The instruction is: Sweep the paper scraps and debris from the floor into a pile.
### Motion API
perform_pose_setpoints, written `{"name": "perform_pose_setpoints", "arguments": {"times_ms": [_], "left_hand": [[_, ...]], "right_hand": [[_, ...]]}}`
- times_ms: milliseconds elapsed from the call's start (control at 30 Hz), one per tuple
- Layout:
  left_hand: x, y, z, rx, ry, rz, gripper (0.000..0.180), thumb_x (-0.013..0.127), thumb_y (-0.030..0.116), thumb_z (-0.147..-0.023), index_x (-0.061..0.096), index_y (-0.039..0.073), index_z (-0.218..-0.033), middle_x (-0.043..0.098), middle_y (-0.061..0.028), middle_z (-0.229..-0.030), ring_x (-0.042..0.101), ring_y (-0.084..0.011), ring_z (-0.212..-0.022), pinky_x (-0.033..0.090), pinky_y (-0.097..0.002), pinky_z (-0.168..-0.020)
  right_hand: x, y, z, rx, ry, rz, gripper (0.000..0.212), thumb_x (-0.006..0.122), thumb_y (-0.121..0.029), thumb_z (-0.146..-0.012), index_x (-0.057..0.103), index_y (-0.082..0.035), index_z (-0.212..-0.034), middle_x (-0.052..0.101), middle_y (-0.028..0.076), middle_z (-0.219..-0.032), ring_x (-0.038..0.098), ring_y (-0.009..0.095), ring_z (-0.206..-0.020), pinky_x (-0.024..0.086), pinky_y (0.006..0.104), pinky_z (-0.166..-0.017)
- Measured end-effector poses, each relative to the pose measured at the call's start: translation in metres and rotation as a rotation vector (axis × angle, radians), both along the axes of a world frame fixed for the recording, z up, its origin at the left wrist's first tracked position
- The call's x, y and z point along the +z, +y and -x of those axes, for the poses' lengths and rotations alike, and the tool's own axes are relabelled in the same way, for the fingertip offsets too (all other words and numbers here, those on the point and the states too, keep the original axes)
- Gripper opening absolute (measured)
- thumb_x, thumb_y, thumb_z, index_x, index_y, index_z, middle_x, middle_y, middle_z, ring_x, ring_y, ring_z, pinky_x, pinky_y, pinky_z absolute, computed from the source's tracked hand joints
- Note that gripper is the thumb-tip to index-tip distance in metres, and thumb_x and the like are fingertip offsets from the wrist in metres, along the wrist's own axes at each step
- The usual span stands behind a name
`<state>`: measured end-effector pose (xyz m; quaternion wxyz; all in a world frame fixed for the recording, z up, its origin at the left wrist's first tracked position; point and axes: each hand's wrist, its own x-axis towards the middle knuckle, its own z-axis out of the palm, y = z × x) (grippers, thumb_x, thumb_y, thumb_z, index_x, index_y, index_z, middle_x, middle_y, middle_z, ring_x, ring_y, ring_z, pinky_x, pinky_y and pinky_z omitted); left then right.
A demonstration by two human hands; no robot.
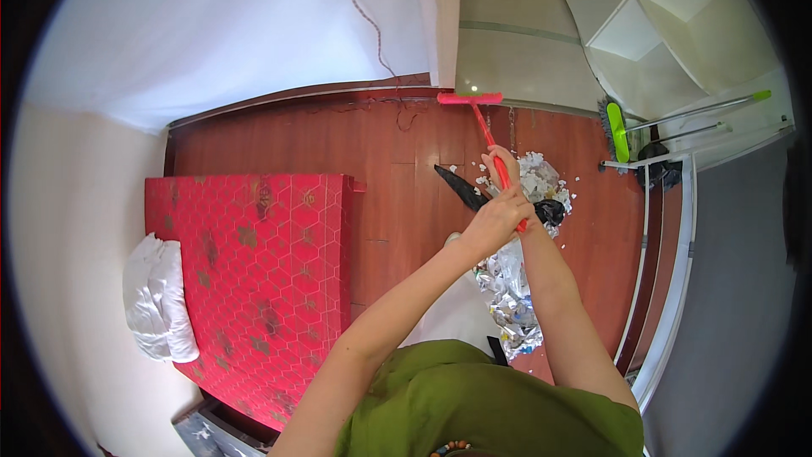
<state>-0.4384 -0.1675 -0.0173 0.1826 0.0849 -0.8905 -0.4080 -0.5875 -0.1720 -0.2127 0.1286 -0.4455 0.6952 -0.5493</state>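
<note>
A red, T-shaped squeegee point(483, 123) is held out in front of me, its crosswise head at the far end, near the doorway sill. My left hand point(491, 222) is closed around the lower end of its handle. Farther up the same handle, my right hand point(502, 167) is also wrapped round it. Below my hands, crumpled paper and plastic scraps point(510, 288) lie heaped on the floor, with more white scraps point(540, 176) beyond. Black plastic bag pieces point(458, 185) stick out beside the hands; my arms partly hide the heap.
At the left stands a bed with a red patterned mattress point(254, 262) and a white pillow point(156, 296). A green broom point(617, 131) leans at the right by white shelving point(668, 21). A thin cord point(372, 25) hangs down to the reddish wooden floor point(381, 144).
</note>
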Motion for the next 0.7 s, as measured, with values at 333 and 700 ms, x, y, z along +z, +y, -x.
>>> {"name": "perform_pose_setpoints", "arguments": {"times_ms": [333,700], "left_hand": [[0.002,0.062,0.028,0.021,-0.197,-0.139,0.014,0.074,0.015,-0.080,0.063,0.007,-0.083,0.064,-0.0097,-0.084,0.065,-0.0345,-0.094,0.055,-0.0445,-0.062],[0.098,0.122,0.012,-0.429,-0.024,-0.234,0.031,0.066,0.030,-0.093,0.056,0.007,-0.076,0.060,-0.0112,-0.072,0.066,-0.0324,-0.085,0.053,-0.0430,-0.057]], "right_hand": [[0.015,0.088,0.013,0.022,-0.069,-0.226,0.012,0.071,-0.009,-0.085,0.060,-0.005,-0.081,0.063,0.014,-0.082,0.064,0.036,-0.073,0.052,0.0387,-0.065],[0.124,0.270,-0.029,0.042,-0.195,-0.498,0.013,0.067,0.000,-0.069,0.056,-0.006,-0.067,0.059,0.010,-0.069,0.061,0.030,-0.062,0.046,0.0364,-0.056]]}}
